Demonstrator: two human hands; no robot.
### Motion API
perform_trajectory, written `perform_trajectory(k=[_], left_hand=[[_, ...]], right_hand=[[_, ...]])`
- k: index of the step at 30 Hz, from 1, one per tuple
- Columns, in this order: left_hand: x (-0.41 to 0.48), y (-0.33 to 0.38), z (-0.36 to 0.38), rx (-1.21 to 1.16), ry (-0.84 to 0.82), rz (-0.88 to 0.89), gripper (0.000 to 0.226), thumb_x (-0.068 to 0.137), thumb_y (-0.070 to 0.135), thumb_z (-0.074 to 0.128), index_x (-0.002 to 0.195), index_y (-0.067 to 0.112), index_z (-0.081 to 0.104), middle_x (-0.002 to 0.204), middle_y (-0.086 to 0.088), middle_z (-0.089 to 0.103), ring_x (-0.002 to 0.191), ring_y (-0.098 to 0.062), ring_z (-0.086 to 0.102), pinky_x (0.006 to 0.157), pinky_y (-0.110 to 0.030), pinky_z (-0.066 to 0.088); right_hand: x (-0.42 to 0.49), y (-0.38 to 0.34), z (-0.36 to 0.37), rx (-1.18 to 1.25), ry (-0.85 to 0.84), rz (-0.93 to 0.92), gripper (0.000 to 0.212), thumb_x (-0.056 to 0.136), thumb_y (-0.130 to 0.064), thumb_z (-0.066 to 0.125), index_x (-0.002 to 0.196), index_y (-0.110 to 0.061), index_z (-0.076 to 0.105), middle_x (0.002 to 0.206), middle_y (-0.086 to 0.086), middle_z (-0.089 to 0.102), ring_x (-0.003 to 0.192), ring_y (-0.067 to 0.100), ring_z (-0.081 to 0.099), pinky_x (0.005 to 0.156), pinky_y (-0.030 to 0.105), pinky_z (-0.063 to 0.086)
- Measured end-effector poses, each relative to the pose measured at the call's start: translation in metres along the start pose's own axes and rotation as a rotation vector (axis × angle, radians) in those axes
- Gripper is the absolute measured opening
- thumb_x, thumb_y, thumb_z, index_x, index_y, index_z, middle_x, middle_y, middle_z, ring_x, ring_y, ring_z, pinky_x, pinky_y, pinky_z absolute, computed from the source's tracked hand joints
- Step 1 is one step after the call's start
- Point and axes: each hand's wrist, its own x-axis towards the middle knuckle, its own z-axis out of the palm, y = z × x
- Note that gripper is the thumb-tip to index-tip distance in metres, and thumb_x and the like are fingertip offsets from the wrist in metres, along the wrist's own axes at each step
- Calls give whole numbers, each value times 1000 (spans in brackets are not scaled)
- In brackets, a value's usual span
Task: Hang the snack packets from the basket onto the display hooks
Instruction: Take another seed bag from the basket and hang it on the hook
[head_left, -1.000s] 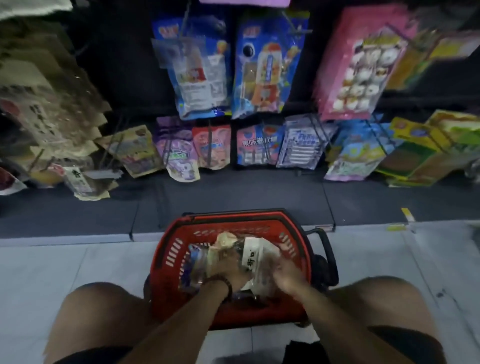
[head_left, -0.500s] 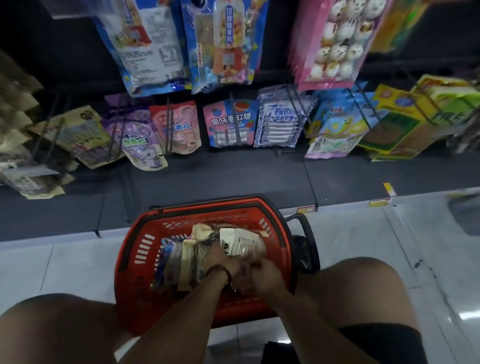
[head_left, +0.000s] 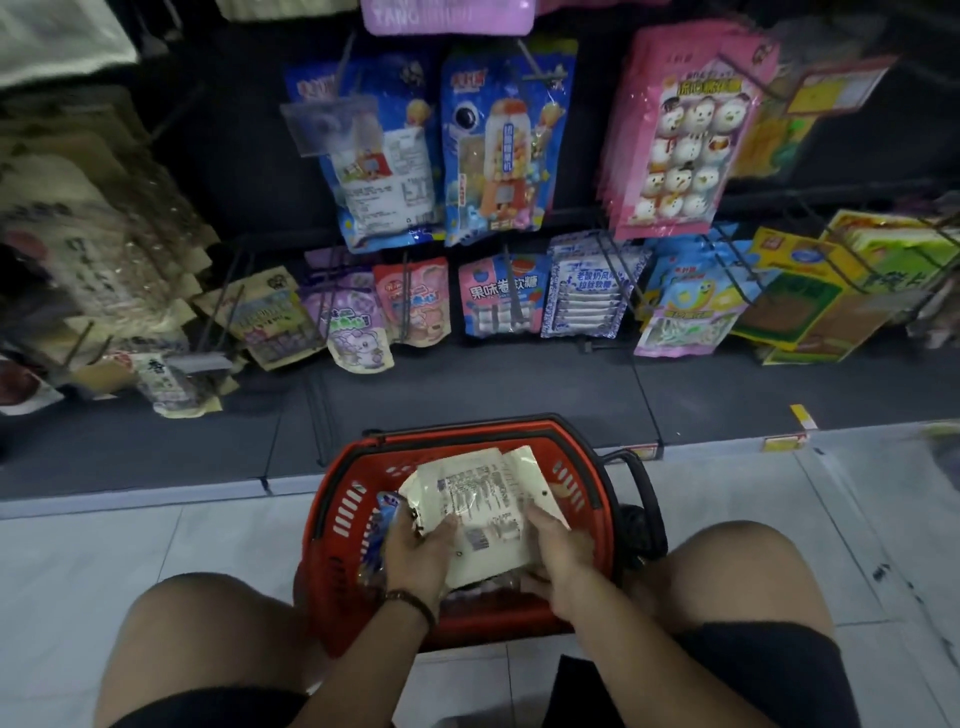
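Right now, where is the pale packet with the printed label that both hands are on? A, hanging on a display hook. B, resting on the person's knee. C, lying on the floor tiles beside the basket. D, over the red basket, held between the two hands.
D: the pale packet sits above the red basket, with the left hand gripping its left edge and the right hand its right edge.

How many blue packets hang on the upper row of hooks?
2: a left blue packet showing its printed back, and a right blue packet showing a gumball-machine picture, side by side left of the pink snowman packets. More may hang behind them.
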Motion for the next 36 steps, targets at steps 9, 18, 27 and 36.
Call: perform_trajectory(k=[9,18,27,36], left_hand=[[-54,38,-25,-314,-277,-76,40,94,4,69,133,11,64,125,-16,75,114,-39,73,94,-55,59],[-52,142,-60,187,-270,292,74,85,32,82,150,25,45,144,5,56,119,-9,63,96,-28,53],[-61,173,-50,56,-405,324,56,77,24,86,129,16,66,117,-4,79,106,-21,77,88,-36,63],[-65,216,-53,137,-297,378,43,98,60,58,125,28,72,119,9,78,114,-12,73,105,-41,55]], right_hand=[[-61,-30,4,262,-444,-77,55,82,-56,81,120,-16,79,119,15,79,112,37,74,103,53,55],[-117,-110,2,-181,-500,-496,50,92,-54,71,123,-15,77,117,10,80,104,31,79,95,49,59],[-148,-140,21,-301,-526,-678,54,89,-53,76,122,-10,74,113,12,81,106,34,78,105,58,55],[-184,-170,39,-175,-533,-789,32,101,-37,67,113,-9,77,107,15,81,104,37,77,100,52,58]])
